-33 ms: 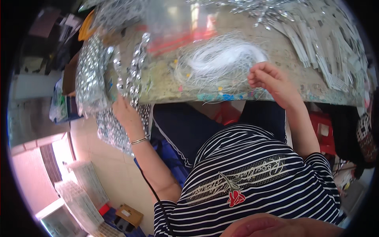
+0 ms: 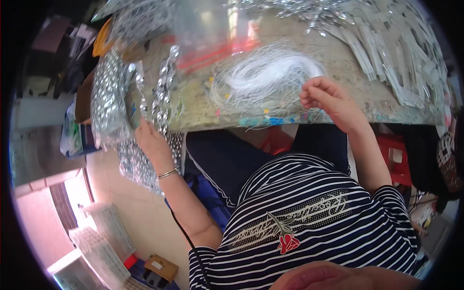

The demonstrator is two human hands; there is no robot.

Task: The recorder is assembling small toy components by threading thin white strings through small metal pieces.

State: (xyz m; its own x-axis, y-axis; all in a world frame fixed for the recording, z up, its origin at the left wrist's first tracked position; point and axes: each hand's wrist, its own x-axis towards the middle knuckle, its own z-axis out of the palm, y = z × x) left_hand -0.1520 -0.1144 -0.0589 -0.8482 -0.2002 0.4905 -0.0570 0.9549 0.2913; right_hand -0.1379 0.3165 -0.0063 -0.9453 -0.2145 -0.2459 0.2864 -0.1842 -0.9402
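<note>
At the table's left front edge, my left hand (image 2: 153,146) is closed with its fingertips pinched on the lower end of a shiny silver bead strand (image 2: 141,87). Right beside it lie more silver bead strands (image 2: 163,92). My right hand (image 2: 333,102) is raised at the right end of a loose bundle of white threads (image 2: 270,72). Its thumb and fingers are curled together; whatever is between them is too small to make out.
A bulging clear bag of silver beads (image 2: 108,96) sits at the table's left edge. Clear plastic bags with red strips (image 2: 212,43) lie behind the threads. White bundled strips (image 2: 386,63) cover the far right. A red stool (image 2: 394,157) stands under the table's right side.
The view has shifted slightly, so the table sits a little further left. Both hands keep nearly the same pose and grip.
</note>
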